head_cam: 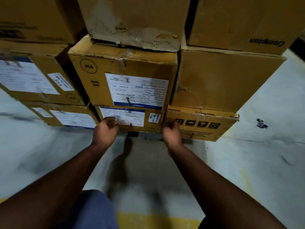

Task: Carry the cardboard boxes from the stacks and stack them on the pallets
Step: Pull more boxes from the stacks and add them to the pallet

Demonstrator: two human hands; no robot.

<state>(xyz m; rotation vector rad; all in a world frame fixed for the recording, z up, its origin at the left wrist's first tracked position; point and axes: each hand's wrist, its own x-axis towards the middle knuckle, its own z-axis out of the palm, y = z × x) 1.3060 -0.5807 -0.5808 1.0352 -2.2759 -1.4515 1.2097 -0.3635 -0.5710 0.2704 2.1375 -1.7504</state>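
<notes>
We start at the fingers [113, 121] of our left hand [105, 129]: they are curled loosely at the left edge of the bottom box [130, 119] in the middle stack, touching its white label [123, 117], and we cannot tell whether they have a real hold on the corner. Over on the right hand [171, 131], the fingers are bent at that same box's right edge, just where it meets the neighbouring box with black handling symbols [200, 125]; again the grip itself is too blurred to call. Both forearms reach in from the lower corners of the frame toward the centre.

Moving outward, the bottom box sits on the pale concrete floor [264, 162] at centre frame, with a larger labelled box [125, 80] stacked on top of it and a torn-edged box [135, 20] above that. At left of the frame, another stack [33, 76] shows white labels, blurred. At right, a plain brown box [222, 80] rests on the symbol box, with a box printed "Crompton" [244, 22] above in the upper right. A yellow painted patch [156, 220] marks the floor at bottom centre, beside blue trousers [94, 210].
</notes>
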